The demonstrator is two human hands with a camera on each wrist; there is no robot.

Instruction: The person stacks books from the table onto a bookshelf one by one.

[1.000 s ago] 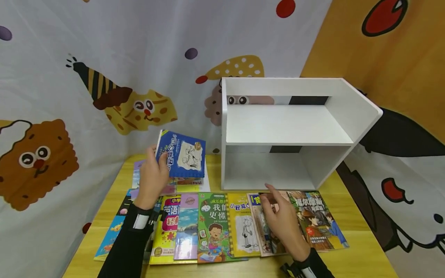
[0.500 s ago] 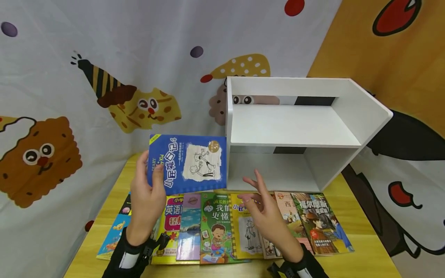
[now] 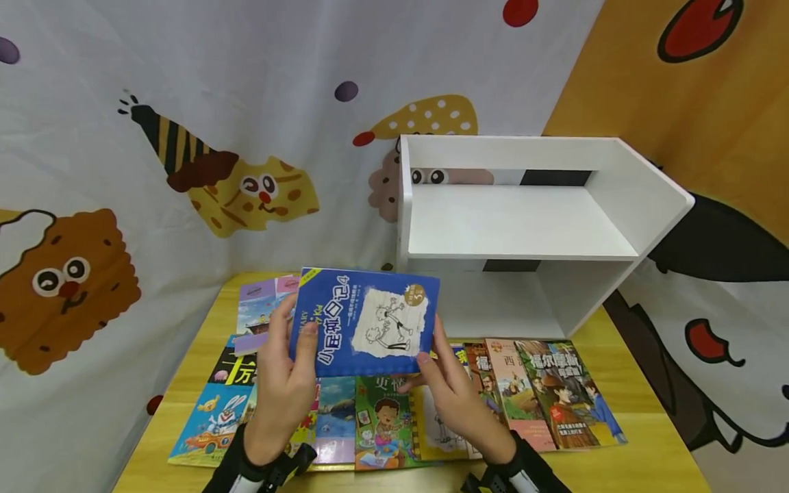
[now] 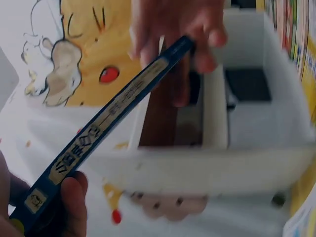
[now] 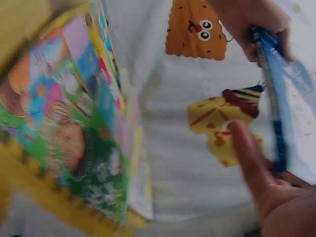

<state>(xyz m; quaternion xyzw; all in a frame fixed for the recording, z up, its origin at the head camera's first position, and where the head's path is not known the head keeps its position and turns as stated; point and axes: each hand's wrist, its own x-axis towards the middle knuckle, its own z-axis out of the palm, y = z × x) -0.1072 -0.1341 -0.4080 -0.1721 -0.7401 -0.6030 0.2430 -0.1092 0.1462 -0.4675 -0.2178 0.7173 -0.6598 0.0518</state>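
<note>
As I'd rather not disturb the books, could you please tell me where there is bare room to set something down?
Bare: the white bookcase's upper shelf, between its side walls; the visible lower shelf beneath; the table strip right of the rightmost book. Crowded: the row of books, with the left hand, right hand and blue book above it.

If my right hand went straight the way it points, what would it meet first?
Probably the blue book in your left hand. Your right hand overlaps its edge in the head view; contact is unclear.
</note>
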